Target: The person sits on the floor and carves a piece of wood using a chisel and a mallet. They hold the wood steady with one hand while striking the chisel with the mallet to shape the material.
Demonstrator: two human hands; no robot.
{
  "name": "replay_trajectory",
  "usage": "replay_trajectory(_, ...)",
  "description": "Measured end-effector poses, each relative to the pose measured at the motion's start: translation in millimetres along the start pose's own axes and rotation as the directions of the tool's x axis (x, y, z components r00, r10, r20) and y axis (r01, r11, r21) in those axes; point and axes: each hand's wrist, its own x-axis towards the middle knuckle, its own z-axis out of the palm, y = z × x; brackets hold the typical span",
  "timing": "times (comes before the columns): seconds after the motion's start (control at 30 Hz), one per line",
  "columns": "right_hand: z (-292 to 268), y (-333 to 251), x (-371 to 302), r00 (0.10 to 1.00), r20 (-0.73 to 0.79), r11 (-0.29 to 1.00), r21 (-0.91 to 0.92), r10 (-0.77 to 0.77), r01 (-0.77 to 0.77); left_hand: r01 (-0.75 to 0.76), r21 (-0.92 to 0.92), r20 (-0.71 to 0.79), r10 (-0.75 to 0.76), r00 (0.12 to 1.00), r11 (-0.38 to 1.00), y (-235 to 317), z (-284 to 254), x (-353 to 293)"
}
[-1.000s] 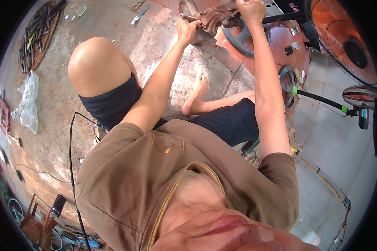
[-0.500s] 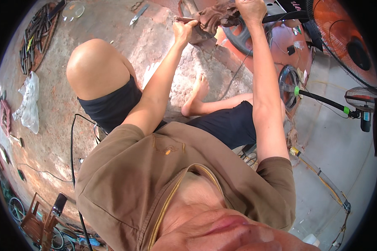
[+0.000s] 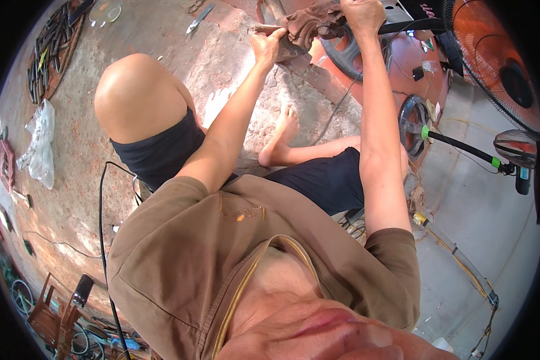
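A dark brown carved wooden piece point(image 3: 315, 25) with deep folds and curls lies crosswise at the top of the head view, between my two hands. My left hand point(image 3: 266, 47) is closed at its left end, the thumb and fingers pinching a flat brown part there. At the carving's right end, my right hand point(image 3: 364, 17) makes a fist; the picture's upper edge cuts it off, and what lies inside is hidden. Below the carving, my bare foot point(image 3: 283, 133) rests on a pale, rough block of stone or concrete point(image 3: 306, 96).
An orange fan point(image 3: 504, 72) stands at the upper right, near a small fan point(image 3: 515, 150) on a black arm. A knife-like blade point(image 3: 200, 19) lies on the floor. Upper left is a tray of dark tools point(image 3: 49, 55), with a clear plastic bag point(image 3: 40, 144) below. A black cable point(image 3: 103, 240) runs past my left side.
Both hands and the carving have shifted very slightly to the right in the picture. Their hold looks the same.
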Motion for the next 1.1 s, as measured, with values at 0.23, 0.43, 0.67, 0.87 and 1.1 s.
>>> replay_trajectory(0.23, -5.8, -3.4, -2.1, 0.999, 0.045, 1.000, 0.008, 0.029, -0.030, -0.127, 0.559, 0.146, 0.054, 0.988, 0.820, 35.4, -13.0, 19.2)
replay_trajectory(0.43, -4.7, -3.1, -0.3, 0.996, 0.056, 0.998, -0.008, 0.067, -0.067, -0.048, 0.446, 0.086, 0.011, 0.996, 0.894, 32.7, -27.7, 34.8)
replay_trajectory(0.67, -4.6, 1.0, -2.0, 0.999, 0.028, 0.999, -0.030, 0.017, -0.016, -0.134, 0.410, 0.166, 0.070, 0.984, 0.902, 34.8, -12.4, 1.8)
replay_trajectory(0.87, -5.9, -1.1, -1.8, 0.999, 0.025, 0.999, -0.024, 0.038, -0.038, 0.002, 0.559, 0.118, -0.083, 0.989, 0.829, 49.8, -33.0, 36.0)
replay_trajectory(1.1, -5.6, 1.8, -1.6, 1.000, 0.013, 1.000, 0.002, 0.017, -0.017, -0.196, 0.383, 0.133, 0.156, 0.979, 0.903, 18.3, -6.6, -7.6)
